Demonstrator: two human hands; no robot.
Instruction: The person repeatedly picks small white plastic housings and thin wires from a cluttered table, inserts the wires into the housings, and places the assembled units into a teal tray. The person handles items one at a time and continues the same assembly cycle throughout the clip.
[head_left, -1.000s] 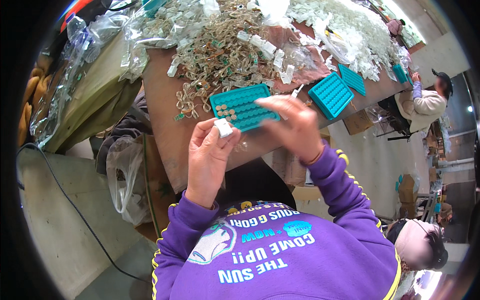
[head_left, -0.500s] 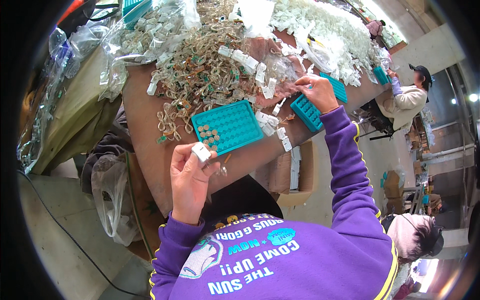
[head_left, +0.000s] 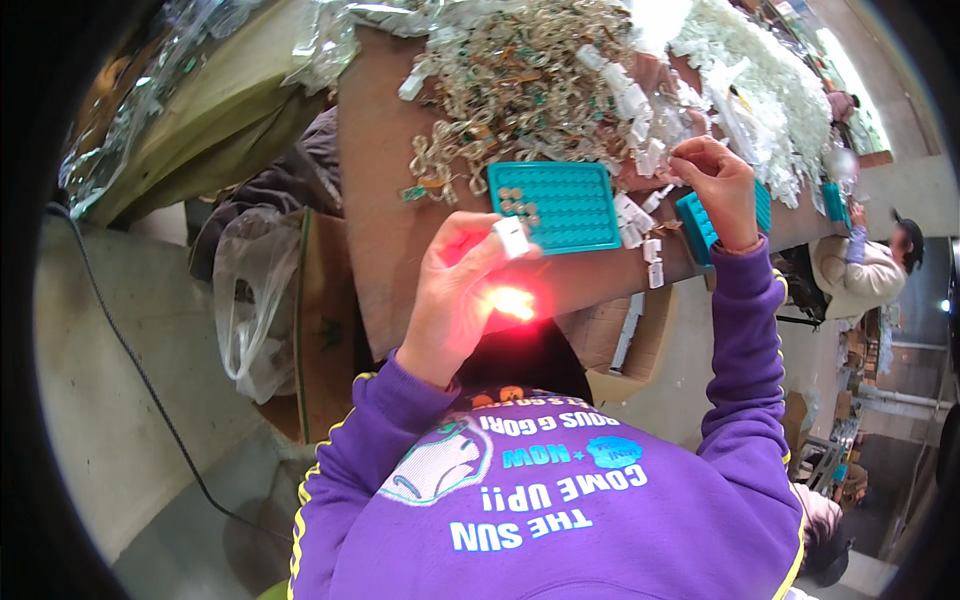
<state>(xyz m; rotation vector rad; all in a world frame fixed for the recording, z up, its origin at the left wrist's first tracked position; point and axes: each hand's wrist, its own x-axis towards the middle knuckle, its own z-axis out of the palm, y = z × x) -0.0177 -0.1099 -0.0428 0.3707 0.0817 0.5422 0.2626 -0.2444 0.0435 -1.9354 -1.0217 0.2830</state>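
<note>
My left hand [head_left: 458,285] pinches a small white plastic battery case [head_left: 511,238] between thumb and fingertips, in front of the table edge. Just below the case a bright red light [head_left: 514,302] glows by the fingers, and its glare hides what gives it off. My right hand [head_left: 722,190] is raised over a small teal compartment tray [head_left: 695,225], its thumb and fingertips pressed together. Whatever may be between them is too small to make out. Between the hands lies a larger teal tray [head_left: 570,215] with several round button cells [head_left: 517,203] at its left end.
White cases [head_left: 632,220] lie between the two trays. Behind them a heap of clear coiled wire lights [head_left: 520,85] and a pile of white pieces [head_left: 775,95] cover the table [head_left: 385,190]. A cardboard box [head_left: 625,345] stands below the edge. A co-worker [head_left: 865,265] sits at right.
A red light has come on below the case in my left hand. The view has turned, so the table appears farther right and higher. My right hand stays over the small tray.
</note>
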